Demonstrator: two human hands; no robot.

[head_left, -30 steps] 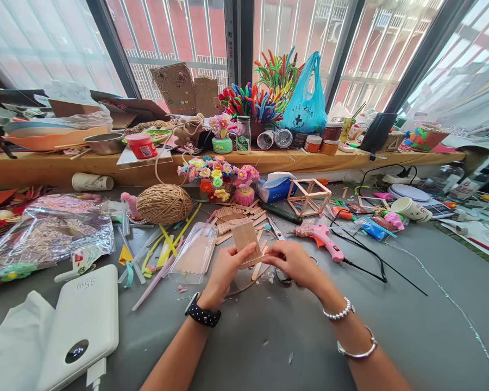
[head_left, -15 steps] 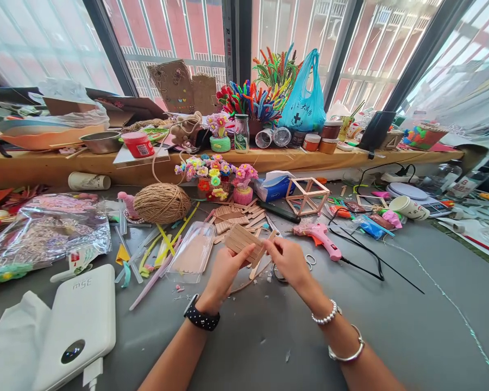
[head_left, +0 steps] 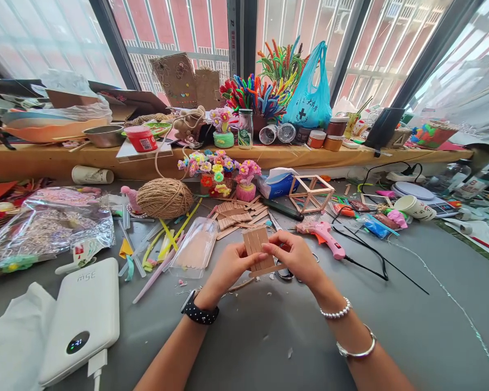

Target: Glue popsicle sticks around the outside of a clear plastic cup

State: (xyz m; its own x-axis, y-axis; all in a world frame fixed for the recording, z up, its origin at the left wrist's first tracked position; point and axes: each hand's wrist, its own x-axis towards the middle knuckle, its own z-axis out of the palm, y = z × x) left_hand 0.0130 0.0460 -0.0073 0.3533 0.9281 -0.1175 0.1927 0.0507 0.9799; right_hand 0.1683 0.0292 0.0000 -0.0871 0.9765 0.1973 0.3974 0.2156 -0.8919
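Observation:
Both hands hold a small panel of joined wooden craft sticks [head_left: 257, 244] just above the grey table [head_left: 391, 320]. My left hand [head_left: 228, 267] pinches the panel's left edge, its wrist wearing a black dotted watch band. My right hand [head_left: 295, 258] grips the right side, thumb on the front, with bead and metal bracelets on that wrist. Under the right hand lie scissors [head_left: 286, 273], partly hidden. Loose craft sticks [head_left: 236, 216] are piled just beyond the hands.
A pink glue gun [head_left: 324, 233] with a black cord lies right of the hands. A stick cube frame [head_left: 311, 193], twine ball [head_left: 164, 198], clear plastic tray [head_left: 195, 247] and flower pots [head_left: 224, 176] stand behind. A white power bank [head_left: 83, 315] lies front left.
The stick panel was tilted flat half a second ago and now stands upright between both hands. My right hand shifted from the panel's corner onto its right side.

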